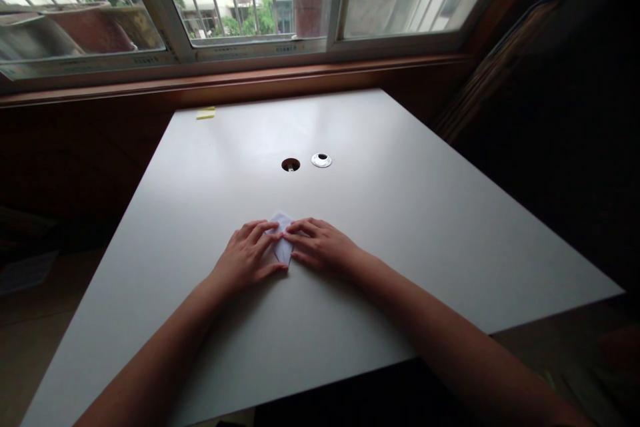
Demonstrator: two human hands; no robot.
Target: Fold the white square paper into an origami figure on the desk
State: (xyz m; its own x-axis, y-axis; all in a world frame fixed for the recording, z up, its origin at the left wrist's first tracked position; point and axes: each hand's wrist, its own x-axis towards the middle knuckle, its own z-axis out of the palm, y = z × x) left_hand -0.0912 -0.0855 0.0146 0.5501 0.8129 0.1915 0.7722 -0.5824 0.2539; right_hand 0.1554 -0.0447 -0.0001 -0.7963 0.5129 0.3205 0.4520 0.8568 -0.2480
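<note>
The small folded white paper [283, 250] lies on the white counter [425, 213], in the middle near the front. It is mostly hidden under two hands.

I think the paper could slip. The counter looks smooth. If the left hand [247, 255] pushes harder than the right hand [320, 247], the paper may slide sideways and its fold may go crooked. Pressing too hard could also make a wrinkle.

The left hand lies flat and open, palm down, with its fingertips on the left side of the paper. The right hand lies flat and open too, with its fingertips on the right side. The fingertips almost meet over the middle. Neither hand grips anything. Both arms reach in from the near edge.

Farther back are a yellow bit [205, 113] near the left corner, a round hole [291, 164], and a little round cap [321, 159] just beside the hole.
</note>
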